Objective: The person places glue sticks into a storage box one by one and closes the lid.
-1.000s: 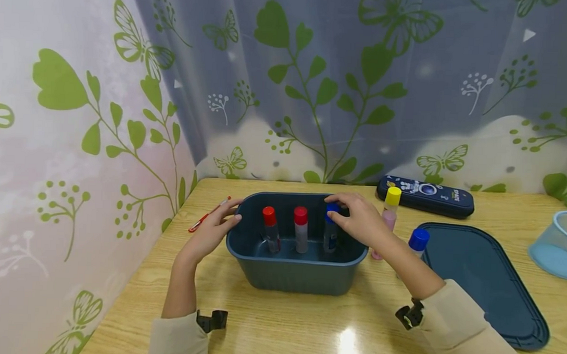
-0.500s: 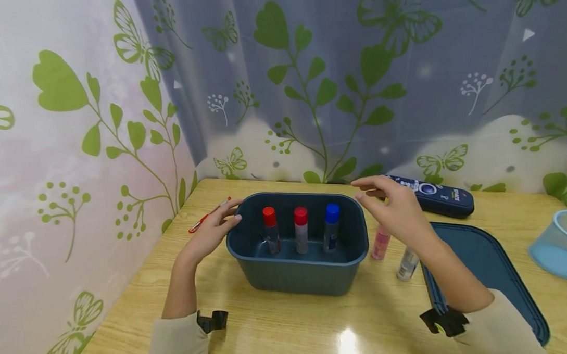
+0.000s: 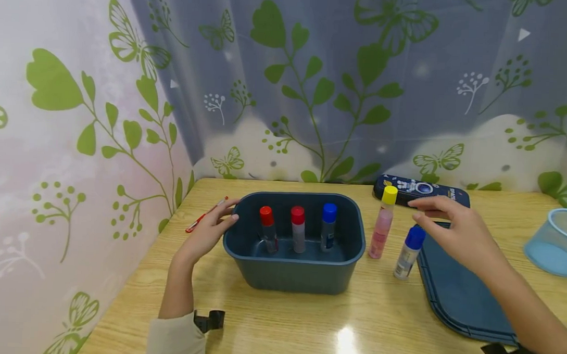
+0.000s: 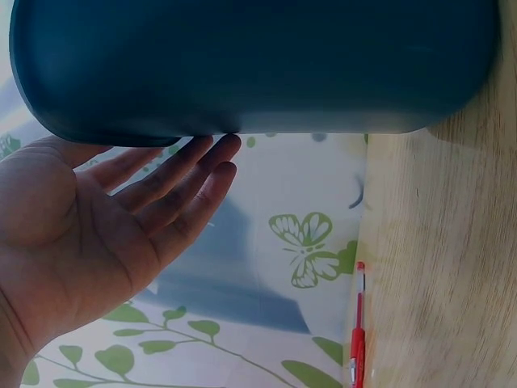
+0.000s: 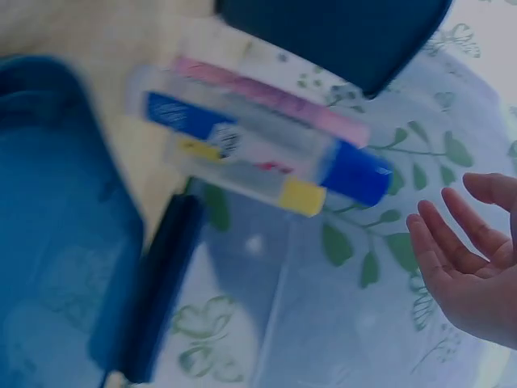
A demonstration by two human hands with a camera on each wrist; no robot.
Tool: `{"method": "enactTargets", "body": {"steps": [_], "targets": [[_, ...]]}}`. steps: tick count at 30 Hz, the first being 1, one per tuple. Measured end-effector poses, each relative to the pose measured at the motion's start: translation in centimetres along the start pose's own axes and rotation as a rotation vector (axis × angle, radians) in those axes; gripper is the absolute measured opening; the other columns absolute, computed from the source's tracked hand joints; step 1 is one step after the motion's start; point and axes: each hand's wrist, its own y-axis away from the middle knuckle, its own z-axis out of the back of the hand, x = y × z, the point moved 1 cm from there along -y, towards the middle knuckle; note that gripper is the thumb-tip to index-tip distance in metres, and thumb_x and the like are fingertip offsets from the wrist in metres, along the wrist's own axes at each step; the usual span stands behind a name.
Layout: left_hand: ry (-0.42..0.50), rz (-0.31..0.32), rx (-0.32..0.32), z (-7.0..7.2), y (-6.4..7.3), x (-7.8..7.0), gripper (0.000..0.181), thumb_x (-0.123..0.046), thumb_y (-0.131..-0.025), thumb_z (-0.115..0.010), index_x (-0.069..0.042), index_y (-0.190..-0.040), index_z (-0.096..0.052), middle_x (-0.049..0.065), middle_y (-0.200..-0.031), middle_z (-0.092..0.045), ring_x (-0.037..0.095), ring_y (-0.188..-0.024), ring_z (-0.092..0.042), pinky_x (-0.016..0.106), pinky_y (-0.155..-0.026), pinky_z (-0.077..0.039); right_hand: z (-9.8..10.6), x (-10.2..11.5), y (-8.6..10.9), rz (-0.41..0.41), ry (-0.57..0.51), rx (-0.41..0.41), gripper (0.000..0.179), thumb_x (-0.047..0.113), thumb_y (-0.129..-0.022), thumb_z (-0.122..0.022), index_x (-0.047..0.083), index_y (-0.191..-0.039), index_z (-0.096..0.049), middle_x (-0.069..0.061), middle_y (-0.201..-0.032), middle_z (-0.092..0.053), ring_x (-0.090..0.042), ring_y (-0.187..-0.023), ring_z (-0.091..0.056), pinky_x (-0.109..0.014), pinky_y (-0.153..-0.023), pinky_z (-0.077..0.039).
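Note:
My left hand (image 3: 207, 238) touches the left end of a dark teal plastic bin (image 3: 296, 274). Its fairly straight fingers meet the bin's outer wall in the left wrist view. Inside the bin stand three slim bottles that look like liquid glue: an orange-red-capped bottle (image 3: 269, 234), a red-capped bottle (image 3: 298, 235) and a blue-capped bottle (image 3: 328, 230). Holding nothing, my right hand (image 3: 464, 233) hovers beside another blue-capped glue bottle (image 3: 407, 257) on the table. Left of that stands a pink bottle (image 3: 381, 232); a yellow-capped clear bottle (image 5: 258, 182) shows beside it in the right wrist view.
A dark teal lid (image 3: 467, 295) lies on the wooden table (image 3: 269, 327) under my right forearm. Behind the bottles is a navy pencil case (image 3: 407, 187). A light-blue mesh basket (image 3: 550, 246) stands far right, and a red pen (image 3: 202, 218) lies at left.
My right hand has left the blue-capped bottle in the bin and moved right, past the pink bottle, to the other blue-capped bottle. My left hand stays at the bin.

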Motion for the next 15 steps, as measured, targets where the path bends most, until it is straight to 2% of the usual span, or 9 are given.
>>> {"method": "enactTargets", "body": {"steps": [1, 4, 10, 15], "targets": [[0.0, 0.0, 0.0, 0.0, 0.0, 0.0, 0.05, -0.029, -0.098, -0.045, -0.01, -0.143, -0.033, 0.016, -0.149, -0.014, 0.035, -0.129, -0.029, 0.051, -0.098, -0.031, 0.0, -0.4, 0.3, -0.01, 0.01, 0.008, 0.028, 0.021, -0.093, -0.057, 0.006, -0.116, -0.06, -0.016, -0.113, -0.057, -0.039, -0.098, -0.057, -0.048, -0.072, -0.049], [0.001, -0.002, -0.002, 0.0, 0.1, 0.0, 0.05, -0.029, -0.098, -0.046, -0.01, -0.143, -0.033, 0.015, -0.15, -0.012, 0.035, -0.129, -0.028, 0.051, -0.099, -0.031, -0.4, -1.5, 1.1, -0.034, 0.017, 0.039, 0.031, 0.022, -0.092, -0.058, 0.005, -0.118, -0.058, -0.019, -0.116, -0.055, -0.043, -0.098, -0.055, -0.055, -0.07, -0.048], [0.0, -0.004, -0.004, 0.0, 0.2, -0.1, 0.05, -0.028, -0.098, -0.045, -0.009, -0.143, -0.032, 0.014, -0.15, -0.009, 0.034, -0.13, -0.026, 0.051, -0.099, -0.03, -1.6, -2.9, 1.9, -0.069, 0.029, 0.12, 0.042, 0.026, -0.091, -0.061, 0.002, -0.124, -0.053, -0.024, -0.115, -0.055, -0.043, -0.096, -0.056, -0.052, -0.07, -0.049], [0.004, -0.004, -0.001, -0.1, 0.2, -0.2, 0.05, -0.028, -0.098, -0.045, -0.008, -0.143, -0.032, 0.014, -0.15, -0.009, 0.034, -0.13, -0.027, 0.051, -0.099, -0.03, -2.7, -3.2, 2.4, -0.055, 0.013, 0.084, 0.041, 0.021, -0.089, -0.063, 0.0, -0.122, -0.052, -0.024, -0.112, -0.055, -0.041, -0.093, -0.058, -0.046, -0.069, -0.051]]}}
